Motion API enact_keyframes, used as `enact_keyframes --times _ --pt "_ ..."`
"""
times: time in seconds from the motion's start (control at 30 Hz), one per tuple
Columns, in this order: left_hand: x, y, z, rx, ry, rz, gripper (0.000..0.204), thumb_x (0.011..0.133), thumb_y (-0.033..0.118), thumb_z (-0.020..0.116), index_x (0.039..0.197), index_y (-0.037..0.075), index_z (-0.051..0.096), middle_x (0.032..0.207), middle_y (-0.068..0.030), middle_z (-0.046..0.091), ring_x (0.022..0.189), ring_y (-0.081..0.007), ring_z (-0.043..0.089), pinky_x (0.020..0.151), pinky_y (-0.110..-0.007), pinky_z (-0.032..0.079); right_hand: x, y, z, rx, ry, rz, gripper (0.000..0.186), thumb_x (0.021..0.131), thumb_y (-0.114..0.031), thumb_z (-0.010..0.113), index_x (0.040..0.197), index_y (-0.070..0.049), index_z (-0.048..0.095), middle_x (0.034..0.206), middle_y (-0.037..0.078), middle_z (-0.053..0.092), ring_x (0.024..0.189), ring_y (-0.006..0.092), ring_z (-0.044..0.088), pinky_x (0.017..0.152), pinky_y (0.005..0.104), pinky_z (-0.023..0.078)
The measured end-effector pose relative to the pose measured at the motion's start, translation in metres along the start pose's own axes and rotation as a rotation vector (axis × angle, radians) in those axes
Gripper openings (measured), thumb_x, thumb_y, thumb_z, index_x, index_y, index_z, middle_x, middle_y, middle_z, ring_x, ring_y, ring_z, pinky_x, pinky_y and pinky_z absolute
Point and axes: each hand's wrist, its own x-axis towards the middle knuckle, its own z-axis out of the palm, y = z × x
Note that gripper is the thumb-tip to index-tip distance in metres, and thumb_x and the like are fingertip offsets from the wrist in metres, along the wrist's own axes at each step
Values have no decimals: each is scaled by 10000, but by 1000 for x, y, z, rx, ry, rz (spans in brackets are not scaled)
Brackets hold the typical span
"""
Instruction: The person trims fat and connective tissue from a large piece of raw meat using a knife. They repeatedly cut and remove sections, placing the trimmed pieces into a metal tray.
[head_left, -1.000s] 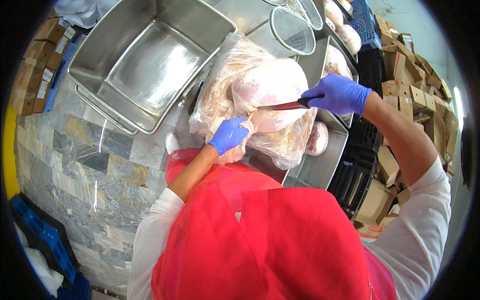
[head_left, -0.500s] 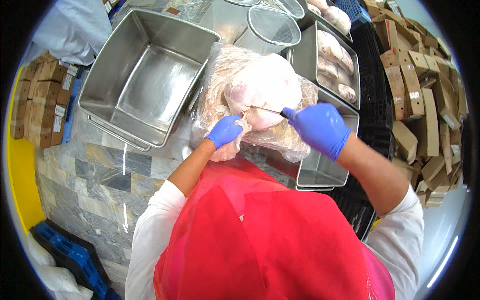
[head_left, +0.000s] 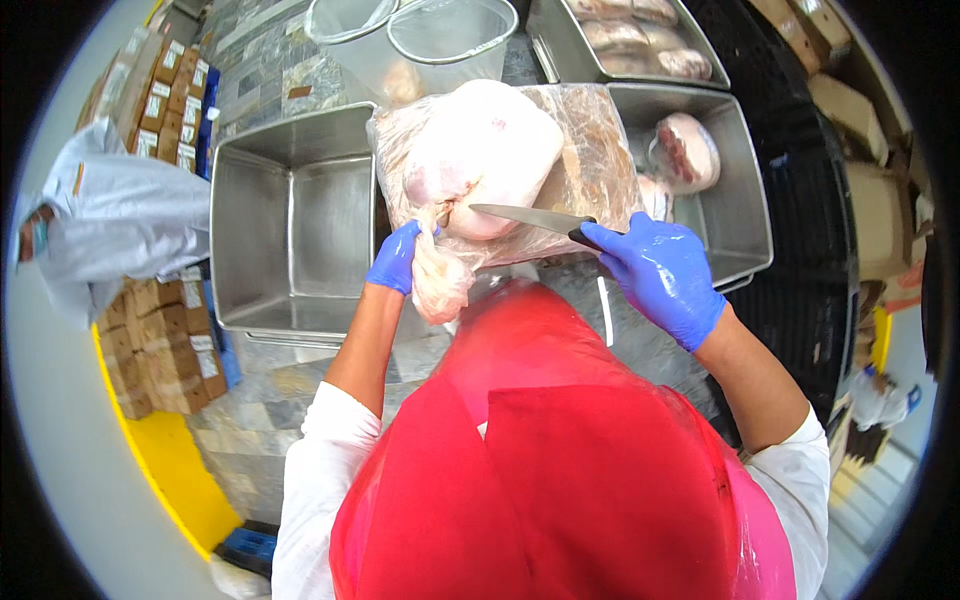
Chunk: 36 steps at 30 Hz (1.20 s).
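A large, pale piece of meat (head_left: 495,150) with smooth whitish skin lies on a plastic-wrapped block (head_left: 600,130) in front of me. My left hand (head_left: 395,258), in a blue glove, is closed on a loose flap of meat (head_left: 438,285) that hangs off the block's near edge, joined to the big piece. In my right hand (head_left: 665,280), also gloved, is a knife (head_left: 530,216) with a black handle. Its blade lies across the meat's near side, tip toward the left, close to a reddish opening above my left hand.
Metal tubs flank the block: one on the left (head_left: 290,312), one on the right (head_left: 740,220) with meat pieces in it. Another metal tub (head_left: 545,50) with several pieces stands beyond. Clear bins (head_left: 450,45) are behind the block. A person in a light coat (head_left: 130,210) is at the left.
The view has turned, so the tubs appear shifted and the person at the left shows more. More of the knife's blade is visible now. The left hand still grips the flap.
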Motion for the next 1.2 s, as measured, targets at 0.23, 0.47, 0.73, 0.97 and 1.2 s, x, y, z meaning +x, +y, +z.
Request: enact_keyframes --times 0.23,0.47,0.73,0.97,1.2 --pt "-12 35 34 216 71 -111 237 998 199 569 1129 28 668 977 -91 704 892 -233 688 857 -405 588 -56 24 32 227 205 314 372 932 -260 708 1303 -241 699 856 120 629 705 322 665 625 425 542" --pt "-18 31 50 387 35 -129 295 986 231 582 1153 10 683 1020 -88 700 912 -225 683 823 -365 573 -55 35 43 221 166 449 364 939 -255 703 1302 -227 696 875 141 636 691 341 668 610 431 542" --pt "-4 -8 33 1218 -211 272 311 948 198 570 1101 -38 701 951 -71 697 868 -138 600 799 -354 527 -55 14 51 228 143 523 365 963 -261 674 1327 -232 679 882 144 644 674 351 668 599 442 544" --pt "-1 -43 27 1273 -104 502 331 907 214 603 1098 -43 687 929 -167 727 856 -255 673 812 -404 536 -52 4 61 195 140 558 394 973 -262 668 1366 -226 657 889 124 644 682 333 673 605 438 544" --pt "-22 -31 47 1156 -134 305 297 884 159 602 1098 -33 674 931 -154 719 875 -227 672 823 -394 538 -91 32 201 510 514 678 415 1020 -264 614 1406 -111 608 1128 194 689 948 393 689 803 465 562"
